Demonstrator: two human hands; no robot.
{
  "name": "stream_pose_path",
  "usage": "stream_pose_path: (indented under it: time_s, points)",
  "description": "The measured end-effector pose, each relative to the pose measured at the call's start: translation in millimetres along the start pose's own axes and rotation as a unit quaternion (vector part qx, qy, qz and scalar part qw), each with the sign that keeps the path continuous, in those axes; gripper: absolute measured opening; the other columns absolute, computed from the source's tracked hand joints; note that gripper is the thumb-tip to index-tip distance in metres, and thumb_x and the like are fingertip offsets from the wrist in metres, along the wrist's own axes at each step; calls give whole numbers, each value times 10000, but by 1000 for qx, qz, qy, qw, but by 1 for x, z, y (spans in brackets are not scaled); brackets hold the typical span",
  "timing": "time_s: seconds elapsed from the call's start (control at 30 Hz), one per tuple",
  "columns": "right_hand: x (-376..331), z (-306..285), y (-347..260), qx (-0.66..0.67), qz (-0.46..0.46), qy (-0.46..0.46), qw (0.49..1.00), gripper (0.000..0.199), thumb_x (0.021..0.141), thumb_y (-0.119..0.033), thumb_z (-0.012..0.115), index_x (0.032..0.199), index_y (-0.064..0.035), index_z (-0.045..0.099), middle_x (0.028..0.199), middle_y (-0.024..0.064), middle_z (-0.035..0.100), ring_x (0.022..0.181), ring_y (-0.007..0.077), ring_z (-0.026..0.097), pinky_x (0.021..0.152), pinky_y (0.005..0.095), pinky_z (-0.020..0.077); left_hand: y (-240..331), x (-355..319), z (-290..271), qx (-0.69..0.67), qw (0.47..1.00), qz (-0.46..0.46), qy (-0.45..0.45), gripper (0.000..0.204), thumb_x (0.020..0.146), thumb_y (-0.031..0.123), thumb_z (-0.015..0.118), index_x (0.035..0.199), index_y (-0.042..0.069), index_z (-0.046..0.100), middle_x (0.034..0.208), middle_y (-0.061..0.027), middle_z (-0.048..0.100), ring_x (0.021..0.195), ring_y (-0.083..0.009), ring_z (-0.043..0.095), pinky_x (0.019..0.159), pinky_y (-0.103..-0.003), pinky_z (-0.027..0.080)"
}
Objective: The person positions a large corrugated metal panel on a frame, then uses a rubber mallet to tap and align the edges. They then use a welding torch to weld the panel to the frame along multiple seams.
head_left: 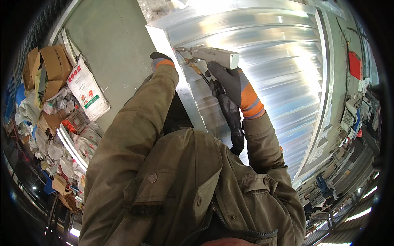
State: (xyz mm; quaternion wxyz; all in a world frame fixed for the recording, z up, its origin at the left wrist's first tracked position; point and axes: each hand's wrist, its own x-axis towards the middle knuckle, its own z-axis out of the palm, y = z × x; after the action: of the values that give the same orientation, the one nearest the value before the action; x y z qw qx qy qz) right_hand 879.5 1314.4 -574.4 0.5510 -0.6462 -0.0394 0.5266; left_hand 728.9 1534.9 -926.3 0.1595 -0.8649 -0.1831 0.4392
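Observation:
A large, shiny metal panel [262, 61] with parallel slats lies before me inside a silver metal frame [189, 98]. My right hand [230, 84], in a dark grey glove with an orange cuff, is wrapped round the black handle of a welding gun [215, 55]. The gun has a boxy silver body. Its tip points left and reaches the frame's inner edge, with a brass-coloured nozzle part below. A thick black cable [232, 119] hangs from the handle toward my body. My gloved left hand [161, 60] is closed at the frame's outer left edge; most of its fingers are hidden.
At left, a cardboard box [56, 63], a printed white sack [87, 88] and heaped plastic bags [49, 143] lie beside the grey-green floor [111, 45]. A red object [355, 65] and a white basket [349, 115] are at far right.

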Motion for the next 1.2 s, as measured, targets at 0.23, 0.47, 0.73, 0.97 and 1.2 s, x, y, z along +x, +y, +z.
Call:
stream_pose_path:
  time_s: [0.23, 0.47, 0.73, 0.97, 1.2]
  points:
    - [8, 5, 7, -15, -31, 0, 999, 378, 1083, -360, 728, 1088, 17, 767, 760, 47, 666, 645, 137, 620, 606, 328, 518, 20, 37, 46, -22, 999, 4, 31, 307, 1102, 172, 635, 1366, 173, 791, 1388, -28, 776, 1255, -215, 727, 1026, -439, 569]
    - [14, 3, 20, -56, -49, -28, 997, 388, 1094, -374, 710, 1106, 6, 790, 753, 54, 682, 661, 138, 656, 615, 327, 535, 11, 16, 21, -26, 999, -10, 37, 307, 1094, 172, 639, 1356, 186, 799, 1378, -29, 782, 1240, -229, 733, 1031, -477, 559]
    - [13, 3, 15, -70, -4, -27, 997, 414, 1098, -406, 697, 1079, 2, 761, 782, 49, 682, 679, 132, 644, 630, 324, 530, -1, -4, 0, 1, 999, 32, 15, 315, 1091, 176, 643, 1363, 196, 802, 1418, -32, 772, 1287, -236, 721, 1045, -484, 547]
    - [14, 9, 13, -57, -39, -15, 998, 434, 1094, -436, 695, 988, -17, 737, 722, 43, 647, 625, 140, 625, 590, 325, 529, 31, 39, 54, -61, 989, -99, 87, 379, 1129, 185, 595, 1483, 148, 729, 1475, -47, 741, 1342, -240, 694, 1071, -481, 552]
    - [12, 7, 9, -44, -4, -38, 998, 424, 1104, -432, 677, 1028, -18, 725, 722, 40, 637, 628, 136, 624, 577, 325, 525, -5, 11, 8, 50, 999, 10, -4, 358, 1135, 202, 590, 1468, 159, 716, 1409, -32, 756, 1270, -200, 718, 1001, -427, 577]
